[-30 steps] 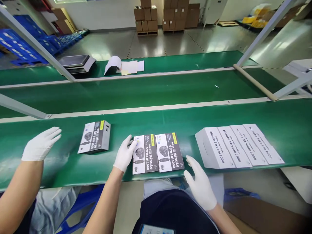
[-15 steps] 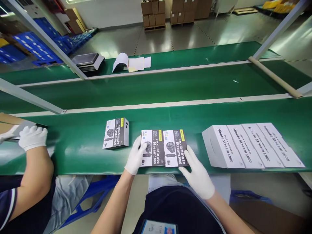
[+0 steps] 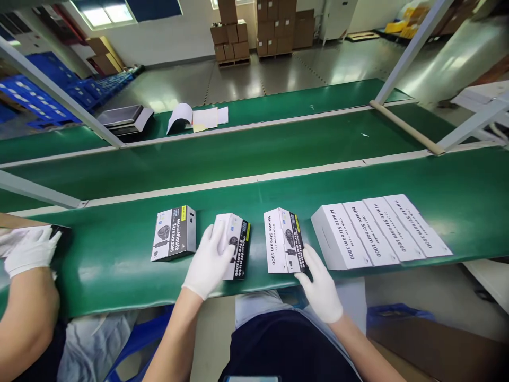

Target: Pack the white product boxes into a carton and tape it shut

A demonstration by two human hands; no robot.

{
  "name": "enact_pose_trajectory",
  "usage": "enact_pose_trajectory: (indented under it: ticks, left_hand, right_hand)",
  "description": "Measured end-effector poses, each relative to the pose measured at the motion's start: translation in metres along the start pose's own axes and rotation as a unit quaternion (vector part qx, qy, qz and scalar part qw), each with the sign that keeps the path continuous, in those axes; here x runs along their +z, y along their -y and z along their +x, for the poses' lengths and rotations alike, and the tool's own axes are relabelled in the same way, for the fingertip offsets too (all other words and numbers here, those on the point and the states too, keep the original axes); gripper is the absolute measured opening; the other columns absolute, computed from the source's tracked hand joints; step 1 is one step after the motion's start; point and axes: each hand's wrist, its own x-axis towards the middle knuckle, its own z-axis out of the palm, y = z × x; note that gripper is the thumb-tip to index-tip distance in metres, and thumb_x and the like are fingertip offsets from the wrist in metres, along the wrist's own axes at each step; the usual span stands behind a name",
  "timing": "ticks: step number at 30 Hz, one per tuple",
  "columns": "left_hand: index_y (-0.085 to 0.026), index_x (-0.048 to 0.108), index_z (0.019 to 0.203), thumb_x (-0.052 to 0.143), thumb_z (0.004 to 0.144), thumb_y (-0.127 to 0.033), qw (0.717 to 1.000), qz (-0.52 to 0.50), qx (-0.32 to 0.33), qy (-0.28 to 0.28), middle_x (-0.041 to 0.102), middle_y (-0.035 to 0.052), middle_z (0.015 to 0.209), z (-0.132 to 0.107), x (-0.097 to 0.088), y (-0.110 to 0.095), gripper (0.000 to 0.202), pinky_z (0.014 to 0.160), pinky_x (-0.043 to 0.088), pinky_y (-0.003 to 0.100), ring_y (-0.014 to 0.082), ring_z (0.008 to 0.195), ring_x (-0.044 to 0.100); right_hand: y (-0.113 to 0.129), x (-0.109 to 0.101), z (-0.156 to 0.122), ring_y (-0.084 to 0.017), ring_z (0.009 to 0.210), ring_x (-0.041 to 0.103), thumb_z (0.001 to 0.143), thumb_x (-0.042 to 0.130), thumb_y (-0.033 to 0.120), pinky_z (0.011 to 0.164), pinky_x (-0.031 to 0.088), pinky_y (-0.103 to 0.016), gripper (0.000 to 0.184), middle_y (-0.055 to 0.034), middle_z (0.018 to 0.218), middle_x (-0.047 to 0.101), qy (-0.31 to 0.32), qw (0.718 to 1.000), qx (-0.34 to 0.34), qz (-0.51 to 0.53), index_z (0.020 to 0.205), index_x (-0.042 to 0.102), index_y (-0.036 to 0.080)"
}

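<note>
Glossy printed cardboard boxes (image 3: 236, 245) lie on a smooth, shiny green belt (image 3: 119, 254).

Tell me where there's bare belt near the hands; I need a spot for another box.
Bare green belt lies between the co-worker's glove and the lone box, and behind the boxes up to the rail. It is crowded from the left hand and its box, past the right hand and its tilted box, to the white row.
</note>
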Motion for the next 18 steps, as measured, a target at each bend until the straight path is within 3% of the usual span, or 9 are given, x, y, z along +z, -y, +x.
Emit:
enact_pose_trajectory:
  ticks: [2, 4, 8, 13, 18]
  left_hand:
    - [-0.025, 0.033, 0.168, 0.059, 0.097, -0.043, 0.997, 0.068, 0.002, 0.035, 0.025, 0.0160, 0.170, 0.001, 0.013, -0.026, 0.078, 0.117, 0.046, 0.053, 0.0408, 0.143, 0.049]
    - [-0.026, 0.033, 0.167, 0.061, 0.097, -0.044, 0.993, 0.109, 0.001, 0.051, 0.029, 0.0182, 0.168, 0.005, 0.025, -0.049, 0.078, 0.102, 0.055, 0.050, 0.0410, 0.128, 0.061]
    - [-0.026, 0.033, 0.166, 0.058, 0.100, -0.049, 0.991, 0.131, -0.004, 0.039, 0.040, 0.0183, 0.160, 0.016, 0.037, -0.073, 0.075, 0.088, 0.058, 0.042, 0.0371, 0.115, 0.068]
    - [-0.025, 0.029, 0.169, 0.055, 0.102, -0.056, 0.990, 0.126, 0.012, 0.059, 0.031, 0.0162, 0.167, 0.023, 0.040, -0.076, 0.078, 0.094, 0.058, 0.043, 0.0371, 0.123, 0.065]
    - [-0.025, 0.030, 0.169, 0.056, 0.102, -0.053, 0.990, 0.093, 0.053, 0.088, 0.022, 0.0085, 0.173, 0.027, 0.048, -0.081, 0.078, 0.110, 0.052, 0.040, 0.0344, 0.143, 0.051]
  right_hand:
    - [-0.001, 0.000, 0.000, -0.027, 0.152, 0.042, 0.107, 0.052, 0.030, 0.128, 0.038, -0.051, 0.057, -0.0084, 0.165, 0.042, -0.012, 1.000, 0.016, -0.012, 0.163, 0.042, 0.024]
    - [0.000, -0.001, -0.001, -0.027, 0.149, 0.045, 0.109, 0.048, 0.032, 0.127, 0.040, -0.053, 0.051, -0.0085, 0.162, 0.046, -0.021, 0.999, 0.034, -0.017, 0.159, 0.048, 0.023]
    - [0.005, -0.005, -0.011, -0.027, 0.147, 0.046, 0.110, 0.046, 0.036, 0.125, 0.042, -0.054, 0.048, -0.0096, 0.160, 0.048, -0.025, 0.997, 0.068, -0.024, 0.156, 0.050, 0.022]
    - [0.011, -0.007, -0.032, -0.028, 0.137, 0.056, 0.108, 0.050, 0.039, 0.114, 0.053, -0.052, 0.042, -0.0103, 0.152, 0.055, -0.072, 0.993, 0.090, -0.027, 0.145, 0.057, 0.021]
    - [0.024, -0.008, -0.034, -0.029, 0.130, 0.061, 0.108, 0.051, 0.038, 0.104, 0.059, -0.051, 0.042, -0.0115, 0.145, 0.059, -0.121, 0.989, 0.059, -0.057, 0.147, 0.054, 0.022]
